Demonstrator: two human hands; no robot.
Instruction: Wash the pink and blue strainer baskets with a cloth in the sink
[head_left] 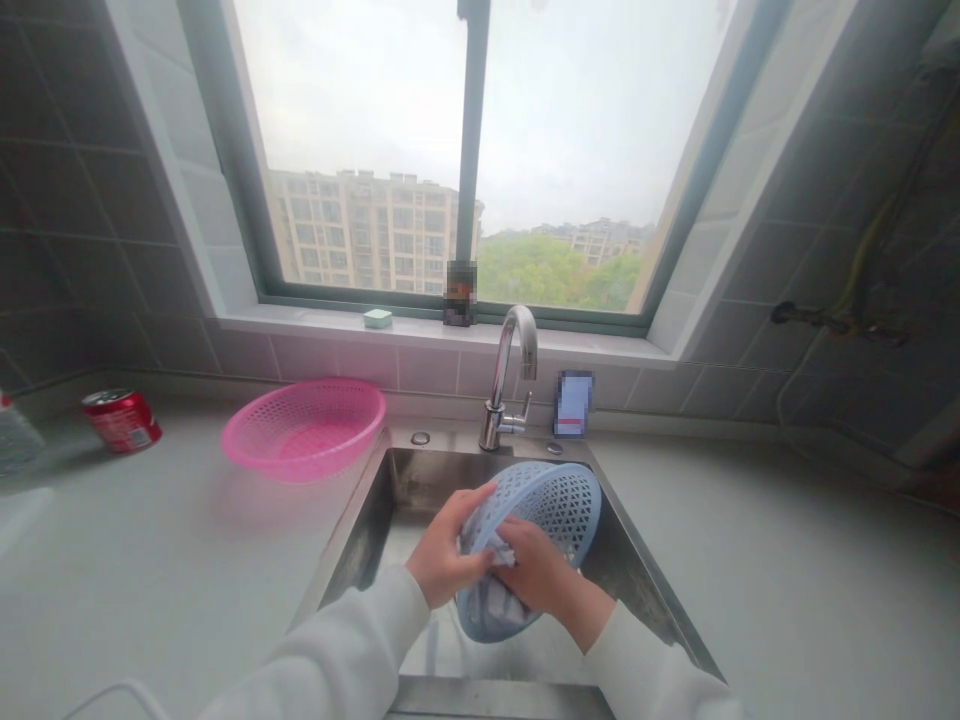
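Observation:
Over the sink [630,560] a light blue plastic basket [570,510] with a perforated wall is held tilted. My left hand [448,548] grips its left rim, thumb on the inner side and fingers around the outside. Inside the basket my right hand [536,568] is closed on a pale cloth [499,600], pressed against the inner wall. Part of the cloth is hidden by that hand, and its fingertips are partly out of sight.
A chrome faucet [499,400] rises behind the sink. To the left stand a pink perforated basket [307,430] and a red can [121,420]. A phone [574,404] leans at the back right. On the windowsill lies a pale green block [378,319].

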